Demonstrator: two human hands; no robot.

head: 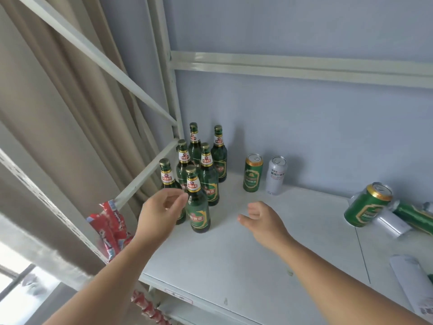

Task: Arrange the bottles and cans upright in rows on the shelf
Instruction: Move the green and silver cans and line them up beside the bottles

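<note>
six green bottles (pixel 199 184) upright at shelf (pixel 234 254) left end. left hand (pixel 161 212) loosely curled beside front bottle (pixel 198 207), holding nothing; right hand (pixel 262 219) open, empty. next: fetch tipped cans (pixel 367 205) far right of bottles.

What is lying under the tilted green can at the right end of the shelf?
The tilted green can leans on a silver can lying on its side, beside a fallen green bottle. The silver can's far end, and anything beneath it, is covered.
</note>
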